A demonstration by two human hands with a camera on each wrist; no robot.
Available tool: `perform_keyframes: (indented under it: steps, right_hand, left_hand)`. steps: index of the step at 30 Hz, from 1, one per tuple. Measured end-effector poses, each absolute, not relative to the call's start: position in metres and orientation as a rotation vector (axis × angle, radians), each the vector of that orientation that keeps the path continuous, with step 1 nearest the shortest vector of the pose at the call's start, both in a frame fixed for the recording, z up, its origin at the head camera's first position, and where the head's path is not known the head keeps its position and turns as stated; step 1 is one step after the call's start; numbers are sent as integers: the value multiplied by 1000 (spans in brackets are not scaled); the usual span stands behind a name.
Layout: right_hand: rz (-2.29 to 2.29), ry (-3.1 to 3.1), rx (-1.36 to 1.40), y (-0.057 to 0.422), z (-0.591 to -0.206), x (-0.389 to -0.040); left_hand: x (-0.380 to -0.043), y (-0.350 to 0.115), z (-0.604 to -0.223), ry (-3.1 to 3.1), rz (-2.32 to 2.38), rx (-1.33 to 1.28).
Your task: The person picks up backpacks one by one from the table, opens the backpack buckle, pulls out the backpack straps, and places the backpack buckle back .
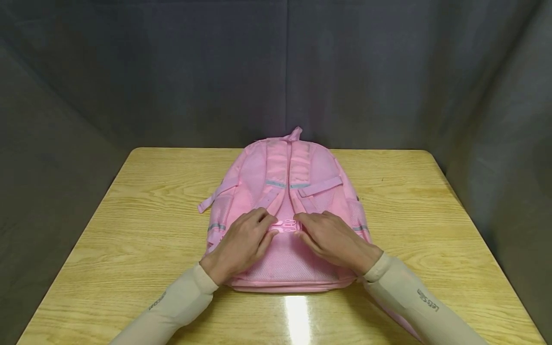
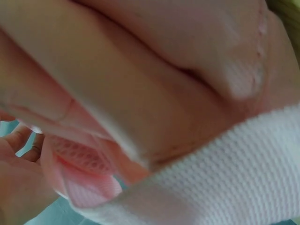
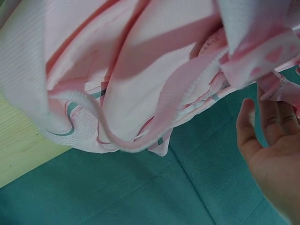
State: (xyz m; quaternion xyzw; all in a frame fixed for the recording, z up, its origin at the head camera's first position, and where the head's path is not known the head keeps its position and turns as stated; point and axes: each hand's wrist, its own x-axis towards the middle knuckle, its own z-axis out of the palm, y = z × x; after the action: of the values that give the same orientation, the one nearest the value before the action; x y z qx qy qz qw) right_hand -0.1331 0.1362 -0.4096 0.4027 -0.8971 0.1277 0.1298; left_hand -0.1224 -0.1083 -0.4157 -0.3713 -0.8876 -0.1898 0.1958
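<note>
From above the near side of the table (image 1: 146,230), the head camera faces forward and down, farthest from the backpack (image 1: 289,258). The left wrist camera looks from almost against it; the right, slightly farther back, looks past it to teal cloth (image 3: 140,187) and shares the table with the head view

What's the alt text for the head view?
A person's left hand and right hand hold either side of a pink buckle on a pink backpack. The backpack rests on a wood-grain table, shoulder straps facing the camera, dark curtains behind.
</note>
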Motion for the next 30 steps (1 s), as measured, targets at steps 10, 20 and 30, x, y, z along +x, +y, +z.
perform_keyframes:
  steps: [10,20,30]
  right_hand:
    - [386,-2615,1169,138,-406,-132]
    - [399,-2627,1159,137,-406,-130]
    - [401,-2609,1167,136,-404,-129]
  left_hand:
    - [-121,-105,-416,-2533,-550,-1045]
    - [-118,-102,-417,-2516,-503,-1092]
    - [-118,-99,-416,-2514,-479,-1098]
